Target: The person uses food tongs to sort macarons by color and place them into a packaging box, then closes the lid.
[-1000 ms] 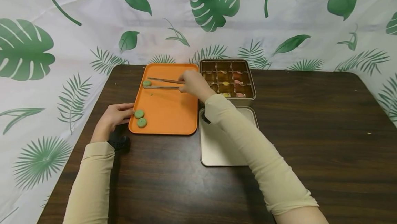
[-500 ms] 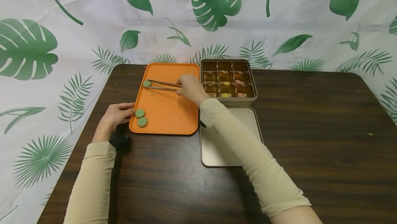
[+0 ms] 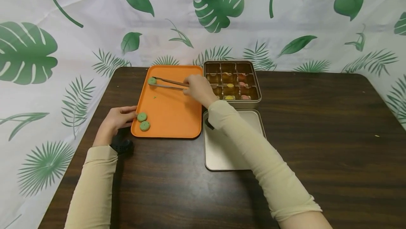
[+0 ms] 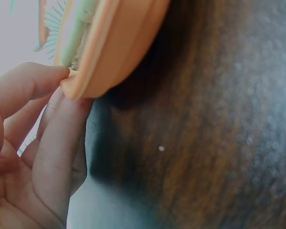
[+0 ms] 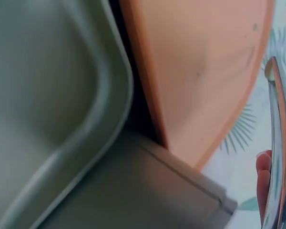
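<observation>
My right hand (image 3: 200, 88) holds metal tongs (image 3: 172, 87) over the orange tray (image 3: 172, 116). The tong tips sit on either side of a green macaron (image 3: 152, 80) near the tray's far left corner. Only part of the tongs (image 5: 279, 143) and some fingers (image 5: 263, 174) show in the right wrist view. At the tray's left edge, my left hand (image 3: 118, 118) pinches the rim. In the left wrist view the thumb lies on top of that rim (image 4: 105, 52) and fingers are beneath. Two more green macarons (image 3: 142, 117) (image 3: 145, 126) lie beside the left hand.
Right of the tray stands a tin (image 3: 258, 97) with a brown divided insert holding several yellow and pink macarons. A shallow metal lid (image 3: 228, 151) lies in front of it, partly under the right forearm. A leaf-print cloth (image 3: 285, 24) hangs behind the dark wooden table (image 3: 317, 144).
The tong tips and the green macaron between them have shifted slightly away and to the right on the tray. The left hand keeps its place on the rim.
</observation>
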### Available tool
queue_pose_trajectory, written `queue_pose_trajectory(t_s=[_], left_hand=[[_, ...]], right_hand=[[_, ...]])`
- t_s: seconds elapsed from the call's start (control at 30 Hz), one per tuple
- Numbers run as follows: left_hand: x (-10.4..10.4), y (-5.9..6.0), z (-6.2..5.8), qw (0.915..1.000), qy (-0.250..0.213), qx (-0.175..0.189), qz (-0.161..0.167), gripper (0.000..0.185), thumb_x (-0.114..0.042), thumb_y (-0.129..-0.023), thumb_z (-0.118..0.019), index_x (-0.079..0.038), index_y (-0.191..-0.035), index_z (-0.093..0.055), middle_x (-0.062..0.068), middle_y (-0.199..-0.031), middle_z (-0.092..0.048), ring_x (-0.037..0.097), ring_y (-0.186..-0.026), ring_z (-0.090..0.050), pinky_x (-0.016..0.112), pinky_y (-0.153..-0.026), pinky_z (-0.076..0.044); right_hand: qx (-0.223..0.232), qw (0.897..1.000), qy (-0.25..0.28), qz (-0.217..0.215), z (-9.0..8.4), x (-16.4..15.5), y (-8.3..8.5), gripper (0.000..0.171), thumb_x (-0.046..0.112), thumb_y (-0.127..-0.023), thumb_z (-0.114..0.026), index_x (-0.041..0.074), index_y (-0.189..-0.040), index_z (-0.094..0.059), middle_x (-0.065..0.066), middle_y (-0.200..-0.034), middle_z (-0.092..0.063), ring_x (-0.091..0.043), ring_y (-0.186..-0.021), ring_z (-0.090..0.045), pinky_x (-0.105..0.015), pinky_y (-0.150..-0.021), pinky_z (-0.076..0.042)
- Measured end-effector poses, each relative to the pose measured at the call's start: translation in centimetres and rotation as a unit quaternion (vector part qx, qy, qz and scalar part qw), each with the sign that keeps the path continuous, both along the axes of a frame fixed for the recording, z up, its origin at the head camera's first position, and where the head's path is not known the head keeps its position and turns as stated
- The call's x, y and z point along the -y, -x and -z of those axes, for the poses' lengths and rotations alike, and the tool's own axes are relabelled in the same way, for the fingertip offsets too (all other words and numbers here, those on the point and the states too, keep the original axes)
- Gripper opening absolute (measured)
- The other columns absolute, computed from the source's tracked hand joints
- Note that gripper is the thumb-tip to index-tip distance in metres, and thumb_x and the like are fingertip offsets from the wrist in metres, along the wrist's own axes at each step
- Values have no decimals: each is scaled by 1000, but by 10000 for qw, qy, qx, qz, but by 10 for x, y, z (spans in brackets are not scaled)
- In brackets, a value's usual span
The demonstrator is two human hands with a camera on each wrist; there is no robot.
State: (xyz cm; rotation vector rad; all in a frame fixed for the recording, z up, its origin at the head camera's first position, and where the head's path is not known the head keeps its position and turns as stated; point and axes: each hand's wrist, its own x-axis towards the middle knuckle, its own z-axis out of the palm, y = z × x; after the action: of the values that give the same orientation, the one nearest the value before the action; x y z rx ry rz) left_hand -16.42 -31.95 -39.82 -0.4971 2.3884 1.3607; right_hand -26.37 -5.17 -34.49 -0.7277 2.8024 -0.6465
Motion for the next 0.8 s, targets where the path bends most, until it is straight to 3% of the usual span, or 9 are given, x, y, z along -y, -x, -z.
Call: queue_pose_trajectory(t_s=[0.27, 0.47, 0.63, 0.8], left_hand=[[2, -2, -1, 10000, 0, 62, 5, 53, -25, -99, -51, -4, -146, -38, 24, -146, -42, 19, -110, -57, 25, -89, -56], [2, -3, -2, 10000, -35, 69, 7, 52, -24, -99, -50, -4, -146, -37, 25, -147, -41, 24, -117, -54, 24, -88, -56], [1, -2, -2, 10000, -32, -3, 2, 52, -24, -99, -50, -4, -146, -38, 24, -147, -41, 23, -117, -54, 21, -86, -57], [1, -1, 0, 10000, -37, -46, 45, 52, -24, -99, -51, -4, -146, -38, 24, -147, -41, 15, -109, -57, 24, -89, -56]], right_hand=[[-169, 9975, 634, 248, -21, -19, -2, 34, 20, -91, -65, 9, -124, -65, -9, -121, -67, -22, -87, -67, -31, -74, -56], [-285, 9936, 1003, 433, -39, -46, -3, 33, 19, -91, -64, 10, -122, -66, -10, -119, -68, -22, -87, -65, -31, -72, -54], [-478, 9911, 1028, 699, -48, -76, -4, 33, 18, -90, -65, 9, -122, -67, -13, -110, -71, -25, -82, -62, -33, -64, -49], [-813, 9881, 951, 899, -46, -111, -8, 32, 18, -90, -66, 6, -120, -68, -17, -110, -70, -26, -80, -62, -35, -63, -49]])
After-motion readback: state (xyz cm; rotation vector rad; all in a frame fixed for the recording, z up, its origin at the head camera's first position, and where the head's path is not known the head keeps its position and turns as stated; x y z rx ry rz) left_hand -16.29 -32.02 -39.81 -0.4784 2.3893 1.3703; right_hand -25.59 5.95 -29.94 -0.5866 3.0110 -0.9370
